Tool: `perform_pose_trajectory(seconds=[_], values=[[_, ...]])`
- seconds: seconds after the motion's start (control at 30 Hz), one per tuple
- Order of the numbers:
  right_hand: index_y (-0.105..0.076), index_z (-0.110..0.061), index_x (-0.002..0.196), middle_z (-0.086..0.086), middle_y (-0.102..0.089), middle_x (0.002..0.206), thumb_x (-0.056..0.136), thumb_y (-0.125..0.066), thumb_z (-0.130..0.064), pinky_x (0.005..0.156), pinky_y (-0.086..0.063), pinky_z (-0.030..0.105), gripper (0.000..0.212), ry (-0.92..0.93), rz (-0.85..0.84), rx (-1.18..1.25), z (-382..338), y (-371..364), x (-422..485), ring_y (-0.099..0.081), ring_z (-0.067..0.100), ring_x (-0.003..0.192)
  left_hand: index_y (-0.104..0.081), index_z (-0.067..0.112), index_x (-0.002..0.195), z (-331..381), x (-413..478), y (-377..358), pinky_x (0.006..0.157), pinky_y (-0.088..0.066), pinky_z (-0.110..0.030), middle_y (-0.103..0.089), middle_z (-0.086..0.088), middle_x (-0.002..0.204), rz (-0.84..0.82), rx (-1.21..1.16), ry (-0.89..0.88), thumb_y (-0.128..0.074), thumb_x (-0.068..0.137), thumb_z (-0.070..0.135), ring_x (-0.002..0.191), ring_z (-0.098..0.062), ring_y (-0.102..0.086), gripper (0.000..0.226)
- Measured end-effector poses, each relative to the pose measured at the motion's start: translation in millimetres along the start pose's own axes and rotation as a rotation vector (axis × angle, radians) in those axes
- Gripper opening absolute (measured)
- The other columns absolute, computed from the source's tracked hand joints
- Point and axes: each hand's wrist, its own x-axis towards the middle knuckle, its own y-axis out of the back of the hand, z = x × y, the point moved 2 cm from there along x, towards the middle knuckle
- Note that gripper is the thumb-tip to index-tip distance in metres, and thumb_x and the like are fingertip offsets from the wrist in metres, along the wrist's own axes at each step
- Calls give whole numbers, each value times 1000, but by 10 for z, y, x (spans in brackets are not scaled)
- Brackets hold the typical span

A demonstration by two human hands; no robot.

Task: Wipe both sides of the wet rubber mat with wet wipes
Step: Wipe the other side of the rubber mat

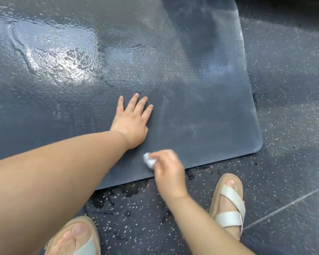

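Observation:
A large dark grey rubber mat [201,92] lies flat on the floor and fills most of the head view. Water pools and glistens on its far left part, while the near right part looks duller. My left hand [132,122] rests flat on the mat near its front edge, fingers spread. My right hand [167,169] is closed on a small crumpled white wet wipe [149,160], pressed on the mat just inside the front edge, right of my left hand.
The floor [287,126] is black with white speckles, and wet patches lie along the mat's front edge. My two feet in tan sandals with pale straps, left [75,238] and right [228,203], stand just in front of the mat.

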Motion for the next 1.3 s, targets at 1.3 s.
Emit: perform_pose_trajectory(seconds=[1.3], values=[[-69,-14,110,6,-48,100,86,-64,-7,85,-31,15,25,-257,210,-283,609,548,327,-48,25,98,-6,26,151,14,-11,28,114,0,-56,2,-2,159,-34,-8,-49,-29,97,46,145,-27,7,62]])
